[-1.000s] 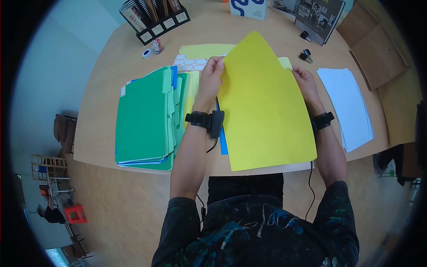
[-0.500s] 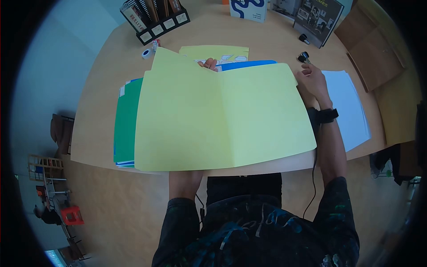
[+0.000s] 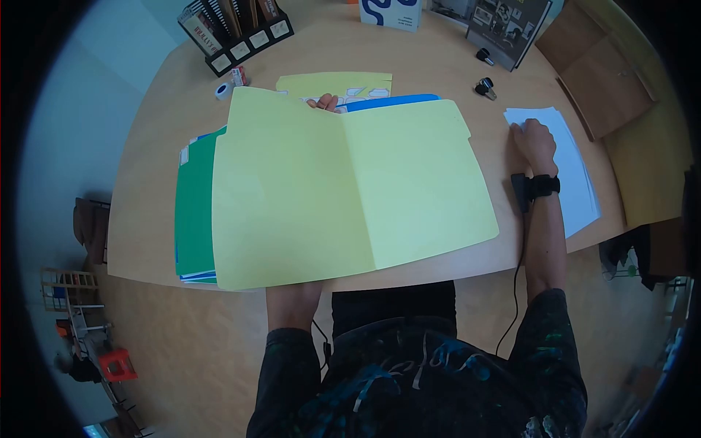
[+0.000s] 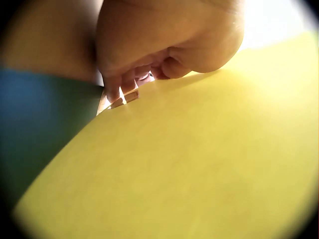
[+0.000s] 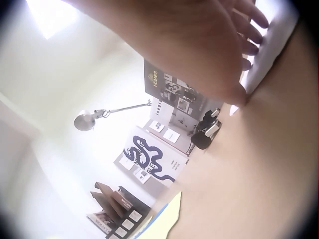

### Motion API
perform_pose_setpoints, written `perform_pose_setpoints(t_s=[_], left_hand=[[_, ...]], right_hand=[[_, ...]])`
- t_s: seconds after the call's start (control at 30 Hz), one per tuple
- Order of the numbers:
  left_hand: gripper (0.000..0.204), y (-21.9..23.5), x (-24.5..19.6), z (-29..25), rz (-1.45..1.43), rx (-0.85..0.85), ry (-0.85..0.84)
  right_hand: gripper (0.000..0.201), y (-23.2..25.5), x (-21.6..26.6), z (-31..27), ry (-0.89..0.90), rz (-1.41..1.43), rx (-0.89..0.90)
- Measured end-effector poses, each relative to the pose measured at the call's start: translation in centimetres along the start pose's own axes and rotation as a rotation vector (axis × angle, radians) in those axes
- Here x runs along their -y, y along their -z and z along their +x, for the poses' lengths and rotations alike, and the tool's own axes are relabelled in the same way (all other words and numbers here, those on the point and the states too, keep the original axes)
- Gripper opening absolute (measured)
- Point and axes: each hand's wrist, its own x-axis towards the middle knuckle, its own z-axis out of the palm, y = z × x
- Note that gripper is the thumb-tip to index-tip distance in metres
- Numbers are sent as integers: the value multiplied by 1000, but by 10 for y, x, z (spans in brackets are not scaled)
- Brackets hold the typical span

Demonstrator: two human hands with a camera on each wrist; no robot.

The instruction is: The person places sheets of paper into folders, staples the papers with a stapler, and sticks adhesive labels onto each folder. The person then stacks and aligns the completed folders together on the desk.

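A pale yellow file folder (image 3: 292,197) lies spread open across the middle of the table in the head view, its left flap overlapping a green folder stack. My left hand (image 4: 169,40) is behind this flap, with bent fingers near the folder's edge in the left wrist view. Only a few fingertips (image 3: 323,102) show over the flap's top edge; I cannot tell whether they grip it. My right hand (image 3: 537,146) is at the upper left of a stack of white paper (image 3: 573,197). In the right wrist view its fingers (image 5: 251,32) touch the paper, thumb right at the edge.
Green folders (image 3: 196,212) stick out at left. A blue folder (image 3: 394,102) and a label sheet (image 3: 380,93) show behind the yellow one. Further back are binder clips (image 3: 485,88), a tape roll (image 3: 223,91), a book rack (image 3: 237,36) and standing books (image 3: 507,29).
The yellow folder has been opened, its front flap swung left over the green stack, hiding most of my left hand. My right hand has left the folder and moved right to the white paper.
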Motion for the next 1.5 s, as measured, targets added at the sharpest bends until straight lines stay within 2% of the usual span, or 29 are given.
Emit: perform_pose_setpoints(t_s=[0.07,0.13,0.3,0.33,0.4,0.43,0.5,0.57,0.6,0.67,0.8,0.87,0.97,1.1,1.17,1.2,1.27,1.33,1.37,1.4,1.43,1.5], left_hand=[[21,18,2,14,38,249,-41],[21,21,5,12,48,250,-33],[22,-43,2,-30,101,237,-32],[22,-13,4,-10,112,234,-30],[22,1,5,8,134,232,-26],[22,9,5,0,145,232,-26],[22,0,4,-6,167,231,-28],[22,-8,3,-15,189,224,-26],[22,-12,2,-18,200,222,-25],[23,7,5,-6,220,217,-20],[23,20,9,-3,257,212,-12],[23,21,10,-1,277,209,-11],[23,21,9,-1,311,202,-11],[24,26,3,-3,356,171,-26],[24,33,-1,-10,383,147,-29],[24,36,-4,-12,399,138,-32],[24,37,-10,-12,427,129,-41],[24,37,-15,-13,452,121,-48],[24,36,-16,-13,463,117,-51],[24,36,-17,-13,473,113,-54],[25,37,-18,-14,484,108,-57],[25,39,-21,-16,502,97,-64]], right_hand=[[43,1,-2,-3,54,-137,-38],[40,-2,-2,-6,98,-182,-32],[28,10,-2,-17,175,-228,17],[28,0,-11,-8,232,-238,-32],[28,-10,-20,-2,287,-248,-83],[28,-11,-21,-1,310,-274,-98],[27,-10,-21,2,336,-300,-116],[30,-8,-22,2,202,-160,-166],[30,-6,-24,2,202,-161,-166],[36,-3,-32,1,131,16,-213],[41,-3,-49,2,115,154,-247],[39,-4,-52,0,74,309,-252],[33,-5,-61,1,134,274,-300],[28,53,-10,-44,102,356,-366],[23,68,15,-70,314,673,-381],[23,66,25,-81,317,678,-375],[19,65,44,-102,649,949,-92],[17,69,59,-125,779,829,215],[19,62,61,-127,917,729,295],[22,66,65,-131,911,675,517],[22,59,63,-130,916,674,518],[25,37,56,-122,1223,509,646]])
